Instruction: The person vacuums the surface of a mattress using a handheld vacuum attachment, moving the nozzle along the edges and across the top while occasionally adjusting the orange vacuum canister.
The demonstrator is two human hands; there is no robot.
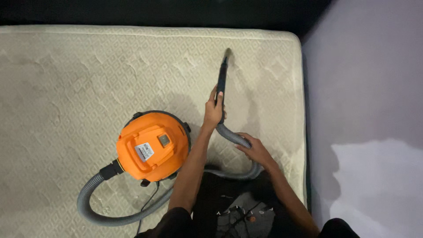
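Both hands were closed on the vacuum's parts over the beige quilted mattress (66, 88): the left hand (213, 110) was clamped on the stiff black plastic nozzle tube (221, 79), the right hand (254, 151) on the soft grey ribbed hose (231, 136). The tube probably felt light and was best gripped low; the orange canister vacuum (152, 147) was judged heavier.

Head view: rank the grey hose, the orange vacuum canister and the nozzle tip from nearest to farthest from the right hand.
1. Grey hose: gripped by the right hand.
2. Orange vacuum canister: to the left, on the mattress.
3. Nozzle tip: farthest, up near the mattress's far edge.
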